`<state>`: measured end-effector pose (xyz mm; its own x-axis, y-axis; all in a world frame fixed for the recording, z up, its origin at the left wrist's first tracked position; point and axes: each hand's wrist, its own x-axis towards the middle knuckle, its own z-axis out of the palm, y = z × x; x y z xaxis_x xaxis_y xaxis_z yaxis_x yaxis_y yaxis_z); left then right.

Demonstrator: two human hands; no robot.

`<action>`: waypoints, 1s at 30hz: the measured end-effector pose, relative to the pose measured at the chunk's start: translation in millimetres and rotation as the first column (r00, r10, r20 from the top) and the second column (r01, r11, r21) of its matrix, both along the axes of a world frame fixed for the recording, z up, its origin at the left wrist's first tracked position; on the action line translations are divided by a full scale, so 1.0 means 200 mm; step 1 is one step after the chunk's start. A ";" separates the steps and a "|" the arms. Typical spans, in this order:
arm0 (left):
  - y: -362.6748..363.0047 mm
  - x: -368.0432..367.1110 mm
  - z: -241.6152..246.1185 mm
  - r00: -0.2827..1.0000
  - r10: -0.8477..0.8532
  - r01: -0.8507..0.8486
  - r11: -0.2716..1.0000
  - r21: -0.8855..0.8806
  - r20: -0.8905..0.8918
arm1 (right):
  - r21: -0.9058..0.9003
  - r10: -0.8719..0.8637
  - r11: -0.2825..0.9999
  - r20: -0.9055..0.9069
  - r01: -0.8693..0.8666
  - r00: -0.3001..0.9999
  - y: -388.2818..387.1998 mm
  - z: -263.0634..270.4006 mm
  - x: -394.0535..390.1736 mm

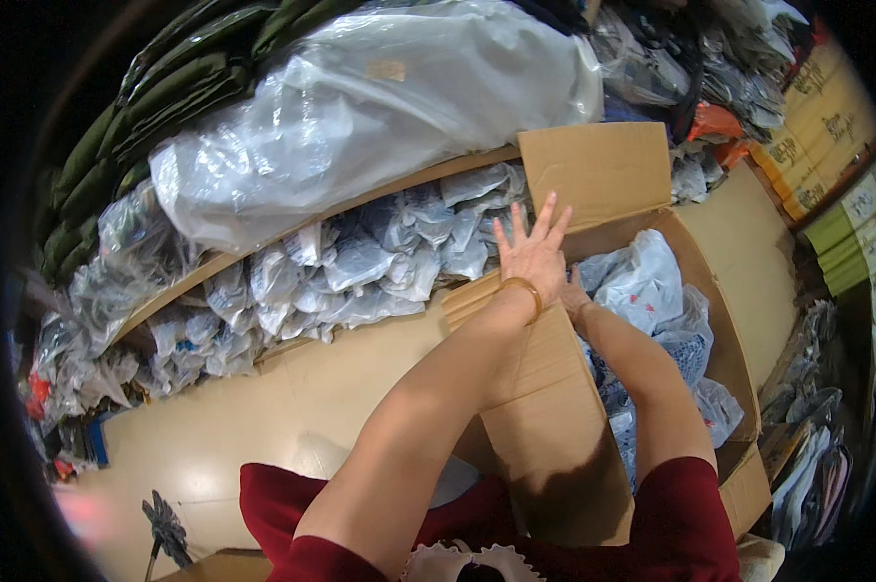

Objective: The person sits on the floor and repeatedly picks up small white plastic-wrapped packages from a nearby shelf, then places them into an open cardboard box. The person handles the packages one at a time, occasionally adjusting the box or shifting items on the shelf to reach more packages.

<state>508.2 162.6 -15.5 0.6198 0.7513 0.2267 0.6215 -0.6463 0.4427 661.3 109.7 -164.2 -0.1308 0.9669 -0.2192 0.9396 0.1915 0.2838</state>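
Observation:
A large open cardboard box (722,320) stands on the floor before me, holding several garments in clear plastic bags (642,284). My left hand (534,263), with an amber-coloured bangle at its wrist, has its fingers spread over the near left corner of the box's long side flap (547,422). It holds nothing. Inside the box, against that side wall, is my right hand (575,295); its fingers are mostly hidden behind the left hand and the flap. Another flap (598,174) stands up at the far end.
Shelves with many plastic-bagged items (365,262) run along the left and far side. A large translucent plastic bundle (409,94) lies on the upper shelf beside folded dark green garments (169,102). Patterned curtains (823,138) hang at the right, above more bagged items (809,465).

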 end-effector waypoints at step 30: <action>-0.52 -0.93 0.10 0.529 0.445 0.755 0.142 -0.640 0.722 | 0.741 0.516 0.671 -0.442 -0.026 0.734 -1.17 1.32 -0.86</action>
